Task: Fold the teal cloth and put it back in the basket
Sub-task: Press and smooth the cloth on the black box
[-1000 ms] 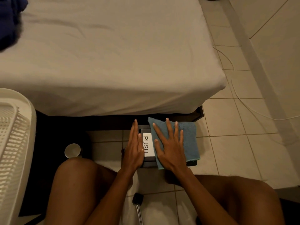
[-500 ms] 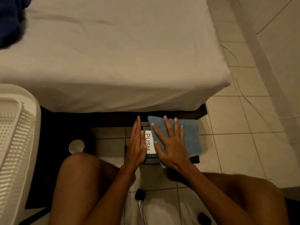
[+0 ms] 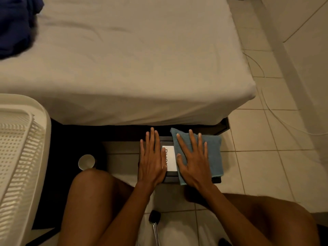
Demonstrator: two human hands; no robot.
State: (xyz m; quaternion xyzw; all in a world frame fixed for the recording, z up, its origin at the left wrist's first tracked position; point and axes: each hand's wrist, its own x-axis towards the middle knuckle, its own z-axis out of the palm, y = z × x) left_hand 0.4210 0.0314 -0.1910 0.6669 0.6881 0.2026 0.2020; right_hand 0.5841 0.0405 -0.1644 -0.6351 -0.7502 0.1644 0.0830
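A folded teal cloth (image 3: pixel 213 153) lies on the right half of a dark box (image 3: pixel 169 177) that stands on the floor below the bed's edge. My right hand (image 3: pixel 194 162) rests flat on the cloth, fingers spread. My left hand (image 3: pixel 152 159) lies flat on the box's left half, partly covering a white label (image 3: pixel 170 158). A white plastic basket (image 3: pixel 19 157) with a slotted wall stands at the far left.
A bed with a beige sheet (image 3: pixel 133 59) fills the upper view, a dark blue garment (image 3: pixel 14 23) on its far left corner. A small white cup (image 3: pixel 86 162) sits on the floor by my left knee. A white cable (image 3: pixel 266 96) runs over the tiles at right.
My left hand has slid right across the box and now covers more of the label. The right hand stays flat on the cloth.
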